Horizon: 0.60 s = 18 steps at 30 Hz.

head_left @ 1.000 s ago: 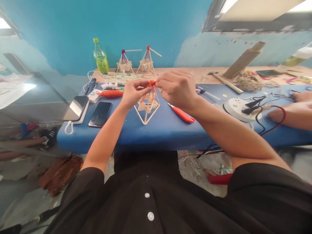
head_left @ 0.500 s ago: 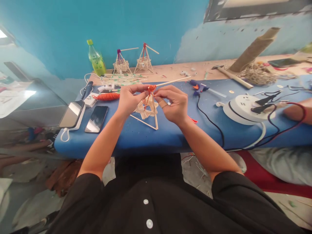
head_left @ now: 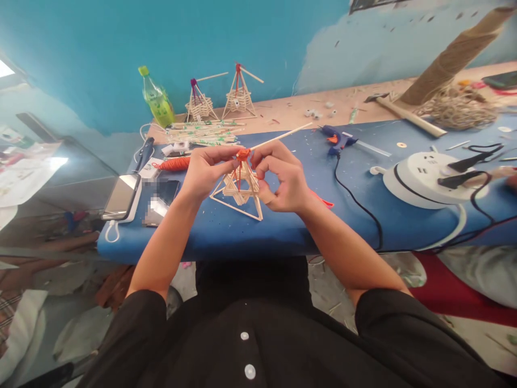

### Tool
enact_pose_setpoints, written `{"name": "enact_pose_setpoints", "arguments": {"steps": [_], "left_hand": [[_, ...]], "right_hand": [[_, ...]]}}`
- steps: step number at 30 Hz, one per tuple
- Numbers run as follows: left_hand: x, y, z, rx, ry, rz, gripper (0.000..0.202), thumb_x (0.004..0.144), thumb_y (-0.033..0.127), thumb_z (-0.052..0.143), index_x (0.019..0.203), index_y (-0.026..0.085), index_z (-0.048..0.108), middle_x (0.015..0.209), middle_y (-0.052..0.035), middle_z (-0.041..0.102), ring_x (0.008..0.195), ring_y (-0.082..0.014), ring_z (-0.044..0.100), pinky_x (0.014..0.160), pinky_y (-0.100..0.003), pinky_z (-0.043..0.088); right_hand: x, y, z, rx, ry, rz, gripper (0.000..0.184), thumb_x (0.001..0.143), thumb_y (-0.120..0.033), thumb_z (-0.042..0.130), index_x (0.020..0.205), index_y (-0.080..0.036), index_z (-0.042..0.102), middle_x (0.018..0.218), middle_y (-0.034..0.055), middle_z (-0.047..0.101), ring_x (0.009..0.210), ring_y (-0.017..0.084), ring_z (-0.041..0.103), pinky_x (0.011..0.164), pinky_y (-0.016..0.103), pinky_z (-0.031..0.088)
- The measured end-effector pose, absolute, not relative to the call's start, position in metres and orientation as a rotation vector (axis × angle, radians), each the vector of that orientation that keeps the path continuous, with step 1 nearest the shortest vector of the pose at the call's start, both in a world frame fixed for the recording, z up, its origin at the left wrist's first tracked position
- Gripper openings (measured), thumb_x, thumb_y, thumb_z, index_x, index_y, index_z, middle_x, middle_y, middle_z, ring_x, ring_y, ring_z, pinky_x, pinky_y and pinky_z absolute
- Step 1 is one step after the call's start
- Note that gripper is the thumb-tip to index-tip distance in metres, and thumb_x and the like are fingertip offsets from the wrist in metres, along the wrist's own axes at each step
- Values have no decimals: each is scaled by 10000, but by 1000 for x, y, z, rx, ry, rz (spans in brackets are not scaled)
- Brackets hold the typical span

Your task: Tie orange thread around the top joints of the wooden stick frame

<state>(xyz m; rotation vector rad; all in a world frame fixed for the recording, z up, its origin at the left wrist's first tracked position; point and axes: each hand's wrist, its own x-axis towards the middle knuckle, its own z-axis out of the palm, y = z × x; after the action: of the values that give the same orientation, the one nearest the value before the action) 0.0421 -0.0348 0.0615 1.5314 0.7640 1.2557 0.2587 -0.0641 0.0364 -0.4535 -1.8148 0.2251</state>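
Note:
On the blue table stands a small pyramid of pale wooden sticks (head_left: 241, 194), with a woven-looking stack of short sticks inside it. Orange cord (head_left: 243, 155) is wound round its peak, and strands hang down from there. My left hand (head_left: 204, 171) pinches this cord-wrapped peak from the left. To the right, my right hand (head_left: 281, 175) is closed, fingers curled beside the pyramid's right leg; whatever is in the fingertips is too small to make out. One long stick (head_left: 283, 135) juts from the peak up to the right. Behind my left hand lies a bundle of orange cord (head_left: 174, 164).
Two similar stick pyramids (head_left: 201, 108) stand at the wall, near a green bottle (head_left: 158, 99) and a pile of sticks (head_left: 202, 132). Two phones (head_left: 121, 197) lie left. Rightward are a glue gun (head_left: 338, 140), a hammer (head_left: 412, 117), a white power strip (head_left: 420, 180) and twine (head_left: 460, 113).
My right hand has shifted from the cord at the peak to beside the right leg, its fingers curling. My left hand stays at the peak. The camera view has turned slightly.

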Motion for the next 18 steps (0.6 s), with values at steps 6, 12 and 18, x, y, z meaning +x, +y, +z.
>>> {"name": "enact_pose_setpoints", "arguments": {"steps": [6, 12, 18], "left_hand": [[30, -37, 65, 1585, 796, 1175, 297, 779, 345, 1029, 1064, 334, 946, 1150, -44, 910, 1134, -269, 864, 1047, -401, 713], [31, -37, 75, 1545, 824, 1095, 262, 733, 292, 1025, 981, 327, 950, 1017, -49, 906, 931, -236, 850, 814, -354, 721], [33, -45, 85, 1457, 841, 1011, 229, 788, 345, 1010, 1010, 341, 954, 1033, -48, 900, 848, -237, 828, 687, -351, 721]], "right_hand": [[244, -74, 22, -558, -1520, 839, 185, 920, -325, 735, 811, -231, 619, 1003, 34, 656, 865, 172, 652, 795, 366, 596], [233, -73, 14, -765, -1063, 1130, 245, 862, -379, 787, 779, -205, 636, 1259, 65, 668, 798, 114, 615, 711, 298, 604], [233, -74, 25, -845, -1021, 1064, 289, 880, -400, 826, 752, -219, 640, 1357, 78, 679, 723, 109, 558, 593, 297, 561]]}}
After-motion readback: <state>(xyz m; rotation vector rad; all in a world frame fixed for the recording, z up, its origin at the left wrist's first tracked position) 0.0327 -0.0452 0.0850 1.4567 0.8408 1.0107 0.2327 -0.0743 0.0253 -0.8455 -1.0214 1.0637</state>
